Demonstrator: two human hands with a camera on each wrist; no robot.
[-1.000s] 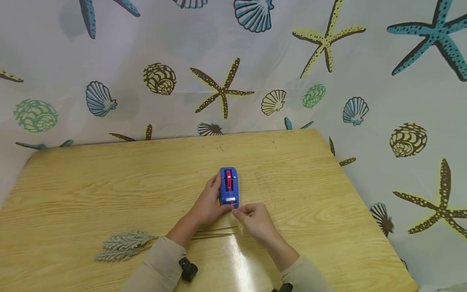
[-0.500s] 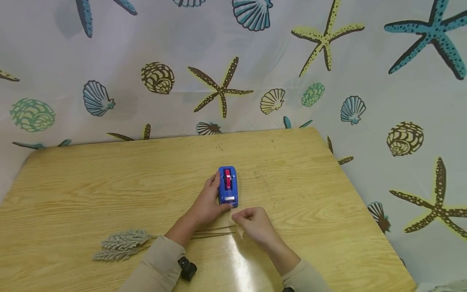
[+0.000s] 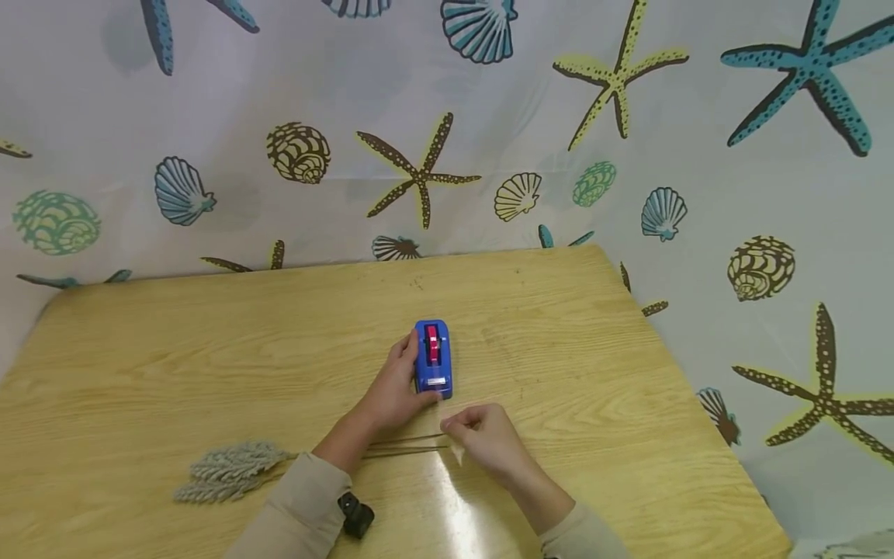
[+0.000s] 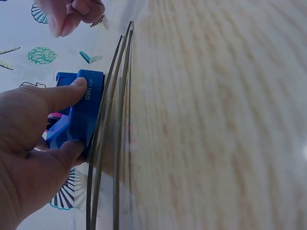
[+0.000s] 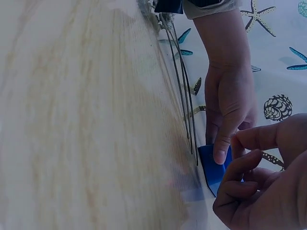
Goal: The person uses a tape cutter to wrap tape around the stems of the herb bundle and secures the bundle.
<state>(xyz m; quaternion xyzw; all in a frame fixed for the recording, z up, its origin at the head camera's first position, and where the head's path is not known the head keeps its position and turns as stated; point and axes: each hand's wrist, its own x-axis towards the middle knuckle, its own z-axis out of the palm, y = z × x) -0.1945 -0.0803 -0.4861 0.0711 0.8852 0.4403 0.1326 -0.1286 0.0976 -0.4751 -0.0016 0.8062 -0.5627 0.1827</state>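
Observation:
A blue tape dispenser (image 3: pixel 436 370) with a red-pink roll (image 3: pixel 433 345) sits mid-table. My left hand (image 3: pixel 395 394) grips its left side, thumb across the front end; the left wrist view shows fingers and thumb round the blue body (image 4: pixel 88 111). Just in front of the dispenser, my right hand (image 3: pixel 487 439) pinches clear tape between thumb and forefinger. A translucent tape end (image 3: pixel 458 453) hangs below those fingertips. Whether the strip still joins the dispenser is hard to see. In the right wrist view, the right hand (image 5: pixel 268 177) has its other fingers curled.
Dried grass stalks with fluffy grey-green heads (image 3: pixel 230 467) lie at the front left. Their thin stems (image 3: pixel 412 444) run right, beneath the left wrist and towards the right hand. The wooden table (image 3: pixel 209 349) meets a shell-patterned cloth (image 3: pixel 335 217) behind and at right.
My right hand has drawn back from the dispenser's front end towards me, pulling tape along. The left hand keeps its grip on the dispenser, and the head view has shifted slightly.

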